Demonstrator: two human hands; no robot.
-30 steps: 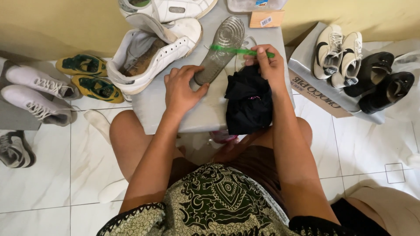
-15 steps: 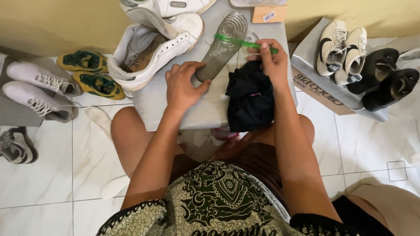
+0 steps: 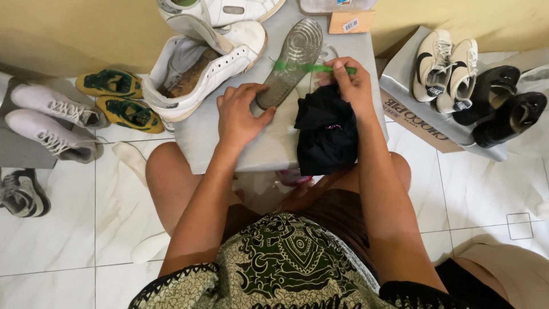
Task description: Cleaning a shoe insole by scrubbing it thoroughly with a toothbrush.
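A grey shoe insole (image 3: 293, 57) lies on a low grey table (image 3: 206, 143). My left hand (image 3: 241, 114) presses down on the insole's near end, fingers spread over it. My right hand (image 3: 350, 86) grips a green toothbrush (image 3: 309, 67), whose head rests across the middle of the insole. A crumpled black cloth (image 3: 327, 133) lies on the table under my right wrist. A white high-top sneaker (image 3: 200, 63) lies on its side to the left of the insole, its inside showing.
A second white shoe (image 3: 223, 8) sits at the table's far edge beside a small brown box (image 3: 350, 23). Green-and-yellow shoes (image 3: 114, 97) and white sneakers (image 3: 51, 117) lie on the tiled floor at left. A cardboard box (image 3: 426, 123) at right carries white and black shoes.
The toothbrush in my right hand has shifted slightly along the insole. My left hand stays pressed on the insole's near end. The view has tilted a little.
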